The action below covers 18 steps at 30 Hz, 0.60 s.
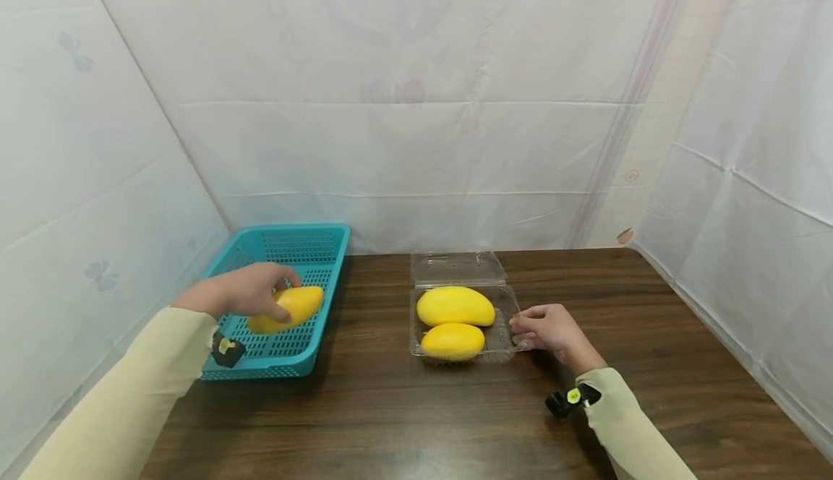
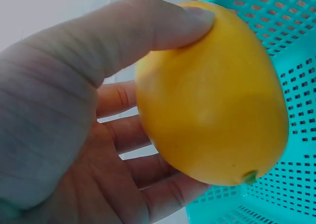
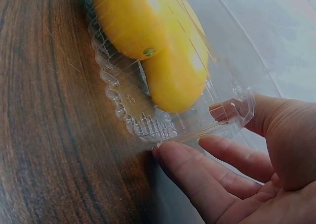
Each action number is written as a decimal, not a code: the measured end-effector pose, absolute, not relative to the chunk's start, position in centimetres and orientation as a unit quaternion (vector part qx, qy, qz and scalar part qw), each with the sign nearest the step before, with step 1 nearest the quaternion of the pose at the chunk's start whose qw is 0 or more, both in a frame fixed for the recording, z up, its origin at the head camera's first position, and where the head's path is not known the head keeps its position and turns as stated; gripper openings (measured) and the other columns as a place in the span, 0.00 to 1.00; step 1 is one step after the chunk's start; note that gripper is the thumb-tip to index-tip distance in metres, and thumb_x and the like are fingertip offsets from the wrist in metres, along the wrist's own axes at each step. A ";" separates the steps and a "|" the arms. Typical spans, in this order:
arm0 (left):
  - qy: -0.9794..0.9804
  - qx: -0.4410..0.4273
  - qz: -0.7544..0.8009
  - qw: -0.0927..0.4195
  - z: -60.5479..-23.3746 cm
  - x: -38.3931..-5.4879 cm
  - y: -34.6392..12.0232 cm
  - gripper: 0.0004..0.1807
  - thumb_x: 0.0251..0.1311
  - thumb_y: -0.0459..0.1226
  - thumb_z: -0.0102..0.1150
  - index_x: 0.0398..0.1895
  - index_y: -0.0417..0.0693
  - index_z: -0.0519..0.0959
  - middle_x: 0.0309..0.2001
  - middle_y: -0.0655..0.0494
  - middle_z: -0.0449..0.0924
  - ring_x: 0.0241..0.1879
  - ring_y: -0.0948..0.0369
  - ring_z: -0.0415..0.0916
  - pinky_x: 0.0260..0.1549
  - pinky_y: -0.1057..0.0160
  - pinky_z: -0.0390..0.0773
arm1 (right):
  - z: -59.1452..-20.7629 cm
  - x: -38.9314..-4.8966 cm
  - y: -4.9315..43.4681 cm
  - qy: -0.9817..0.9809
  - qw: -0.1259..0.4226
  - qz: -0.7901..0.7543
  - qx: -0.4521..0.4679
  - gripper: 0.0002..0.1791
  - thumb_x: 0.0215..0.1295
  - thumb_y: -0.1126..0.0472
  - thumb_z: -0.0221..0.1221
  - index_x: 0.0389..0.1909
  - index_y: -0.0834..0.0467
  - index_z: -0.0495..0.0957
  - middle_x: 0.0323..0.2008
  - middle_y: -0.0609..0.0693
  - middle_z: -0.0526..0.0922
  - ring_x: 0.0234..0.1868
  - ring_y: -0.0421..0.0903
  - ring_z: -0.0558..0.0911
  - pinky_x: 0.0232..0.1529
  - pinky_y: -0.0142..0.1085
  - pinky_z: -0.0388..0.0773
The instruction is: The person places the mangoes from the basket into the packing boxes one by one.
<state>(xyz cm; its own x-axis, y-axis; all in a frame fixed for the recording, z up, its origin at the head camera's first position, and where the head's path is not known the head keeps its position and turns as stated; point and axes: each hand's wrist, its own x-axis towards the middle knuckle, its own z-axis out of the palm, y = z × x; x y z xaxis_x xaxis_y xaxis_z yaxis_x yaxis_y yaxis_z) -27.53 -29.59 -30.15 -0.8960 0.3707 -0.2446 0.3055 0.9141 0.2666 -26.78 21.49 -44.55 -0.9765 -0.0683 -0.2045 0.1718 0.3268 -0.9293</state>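
Observation:
My left hand [image 1: 254, 290] grips a yellow mango [image 1: 298, 305] over the blue plastic basket [image 1: 296, 361]. In the left wrist view the thumb presses on top of this mango [image 2: 212, 100], the fingers reach round its side, and a green stem end shows. A clear plastic clamshell box [image 1: 502, 324] lies with its lid [image 1: 455, 269] folded back. Inside it, at its left, are two more mangoes, a rear one [image 1: 455, 306] and a front one [image 1: 453, 340]. My right hand [image 1: 549, 332] pinches the box's right edge between thumb and fingers.
Everything stands on a dark wooden table [image 1: 390, 415]. A white sheet [image 1: 390, 155] hangs close behind the basket and box, with more sheeting at the left and right sides. The basket has raised, perforated walls.

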 end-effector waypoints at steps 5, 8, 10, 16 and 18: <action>0.966 0.173 0.127 0.145 -30.1 -27.6 -29.3 0.30 0.51 0.47 0.77 0.56 0.45 0.79 0.47 0.47 0.83 0.40 0.55 0.77 0.38 0.55 0.83 | -44.5 -26.8 21.4 0.809 0.101 -0.578 0.036 0.16 0.70 0.63 0.63 0.49 0.72 0.83 0.41 0.60 0.90 0.32 0.42 0.87 0.34 0.33 0.86; 0.965 0.177 0.133 0.139 -30.0 -27.8 -29.1 0.31 0.52 0.48 0.76 0.57 0.43 0.79 0.48 0.46 0.83 0.40 0.55 0.77 0.38 0.56 0.83 | -44.6 -26.9 21.5 0.810 0.101 -0.576 0.034 0.16 0.70 0.63 0.63 0.50 0.72 0.83 0.41 0.59 0.90 0.32 0.41 0.86 0.34 0.33 0.86; 0.965 0.181 0.136 0.132 -30.0 -27.8 -29.0 0.31 0.53 0.49 0.75 0.57 0.42 0.79 0.47 0.45 0.83 0.39 0.56 0.77 0.37 0.57 0.82 | -44.6 -26.9 21.5 0.811 0.102 -0.576 0.031 0.16 0.69 0.63 0.63 0.50 0.72 0.83 0.41 0.59 0.90 0.32 0.41 0.86 0.34 0.33 0.86; 0.966 0.183 0.144 0.112 -30.0 -28.0 -28.4 0.34 0.55 0.53 0.72 0.58 0.40 0.79 0.49 0.43 0.84 0.39 0.56 0.78 0.37 0.58 0.82 | -44.7 -26.9 21.6 0.810 0.106 -0.576 0.022 0.18 0.70 0.62 0.63 0.51 0.72 0.83 0.41 0.60 0.90 0.33 0.42 0.87 0.34 0.33 0.86; 0.966 0.181 0.147 0.109 -30.0 -28.0 -28.3 0.35 0.55 0.54 0.71 0.59 0.40 0.78 0.49 0.43 0.84 0.39 0.56 0.78 0.37 0.58 0.82 | -44.7 -26.9 21.7 0.810 0.105 -0.576 0.023 0.18 0.70 0.62 0.63 0.51 0.72 0.83 0.41 0.60 0.90 0.34 0.42 0.87 0.34 0.33 0.86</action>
